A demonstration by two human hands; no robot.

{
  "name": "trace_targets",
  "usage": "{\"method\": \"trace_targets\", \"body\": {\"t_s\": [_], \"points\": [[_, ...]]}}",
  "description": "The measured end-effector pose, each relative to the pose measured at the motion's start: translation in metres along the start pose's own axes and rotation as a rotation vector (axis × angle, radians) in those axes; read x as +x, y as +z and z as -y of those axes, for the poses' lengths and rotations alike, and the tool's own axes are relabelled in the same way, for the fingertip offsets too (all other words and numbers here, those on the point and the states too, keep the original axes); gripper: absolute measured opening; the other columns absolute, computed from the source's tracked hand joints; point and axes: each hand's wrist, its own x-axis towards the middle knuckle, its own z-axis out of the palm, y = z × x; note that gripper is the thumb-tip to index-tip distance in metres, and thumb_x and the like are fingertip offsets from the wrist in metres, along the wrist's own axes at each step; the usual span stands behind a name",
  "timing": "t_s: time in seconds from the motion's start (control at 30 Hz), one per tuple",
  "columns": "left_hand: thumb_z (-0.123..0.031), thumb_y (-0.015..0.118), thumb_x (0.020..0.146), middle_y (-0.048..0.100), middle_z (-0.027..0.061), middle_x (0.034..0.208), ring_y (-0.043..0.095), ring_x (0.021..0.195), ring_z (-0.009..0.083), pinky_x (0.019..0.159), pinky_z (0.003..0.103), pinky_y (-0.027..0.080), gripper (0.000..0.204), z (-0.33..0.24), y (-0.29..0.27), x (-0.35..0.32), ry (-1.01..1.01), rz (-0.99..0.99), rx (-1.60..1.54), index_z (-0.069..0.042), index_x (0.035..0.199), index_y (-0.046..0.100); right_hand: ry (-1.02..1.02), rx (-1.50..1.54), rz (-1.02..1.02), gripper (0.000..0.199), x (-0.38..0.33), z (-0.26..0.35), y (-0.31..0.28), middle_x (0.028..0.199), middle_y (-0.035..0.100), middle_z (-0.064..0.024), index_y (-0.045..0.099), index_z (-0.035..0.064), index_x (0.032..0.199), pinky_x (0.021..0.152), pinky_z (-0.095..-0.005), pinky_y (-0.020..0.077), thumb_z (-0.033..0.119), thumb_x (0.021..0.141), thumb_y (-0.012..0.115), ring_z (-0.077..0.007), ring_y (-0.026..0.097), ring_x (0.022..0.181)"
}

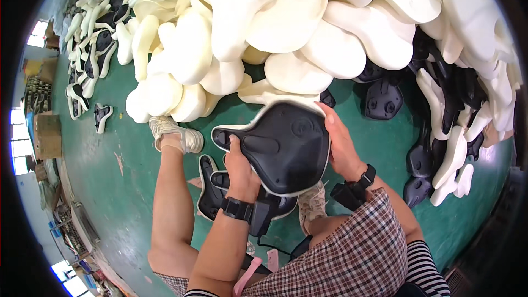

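Observation:
Between both hands I hold a bicycle saddle point(286, 148), its black plastic base facing up and a thin white foam rim showing round the edge. My left hand point(240, 168) grips it near the narrow nose, thumb on the black base. At the wide end, my right hand point(342, 142) clasps the right edge, with its fingers partly hidden by the saddle. Below the held piece, more black-based saddles point(209, 190) lie on the floor between my legs, partly covered by my left hand and wrist.
A large heap of cream foam saddle pads point(231, 11) rises directly ahead. Black saddle bases point(383, 100) and pads lie at the right. More saddles point(102, 55) are scattered at the far left, near cardboard boxes point(47, 135). The floor point(126, 187) is green.

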Motion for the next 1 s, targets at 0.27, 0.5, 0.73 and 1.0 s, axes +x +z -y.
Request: {"method": "trace_targets", "body": {"t_s": [0.27, 0.5, 0.73, 1.0], "points": [[-0.037, 0.035, 0.102, 0.058, 0.0159, 0.122, 0.057, 0.110, 0.0306, 0.096, 0.045, 0.048, 0.046, 0.017, -0.020, 0.001, 0.047, 0.043, 0.055, 0.001, 0.122, 0.050, 0.007, -0.377, -0.040, 0.044, -0.001, -0.043, -0.023, 0.115, 0.057, -0.0070, 0.047, -0.0016, 0.128, 0.091, -0.0276, 0.0420, 0.033, 0.102, 0.042, -0.0145, 0.053, 0.103], [-0.033, 0.041, 0.100, 0.064, 0.0155, 0.106, 0.065, 0.093, 0.0291, 0.083, 0.041, 0.055, 0.041, -0.003, -0.058, 0.005, -0.165, -0.024, 0.249, 0.003, 0.113, 0.056, 0.472, -0.102, -0.003, 0.059, 0.011, -0.051, -0.085, 0.101, 0.058, -0.0074, 0.048, 0.0004, 0.126, 0.068, -0.0298, 0.0508, 0.051, 0.096, 0.045, -0.0128, 0.058, 0.077], [-0.042, 0.062, 0.087, 0.068, 0.0083, 0.074, 0.067, 0.068, 0.0156, 0.057, 0.028, 0.051, 0.044, -0.005, -0.028, 0.011, -0.224, 0.171, 1.219, 0.001, 0.099, 0.063, -0.015, -0.991, -0.385, 0.060, 0.120, -0.096, -0.175, 0.116, 0.060, -0.0233, 0.045, 0.0003, 0.132, 0.085, -0.0392, 0.0498, 0.031, 0.084, 0.064, -0.0346, 0.062, 0.099], [-0.050, 0.067, 0.078, 0.060, 0.0265, 0.112, 0.060, 0.099, 0.0324, 0.085, 0.039, 0.046, 0.068, 0.009, 0.040, 0.067, 0.799, -0.088, 1.650, 0.009, 0.111, 0.058, 0.211, -0.879, -0.210, 0.020, 0.120, -0.088, -0.147, 0.084, 0.069, -0.0149, 0.070, 0.0000, 0.085, 0.079, -0.0396, 0.0504, 0.019, 0.080, 0.065, -0.0294, 0.065, 0.082]]}}
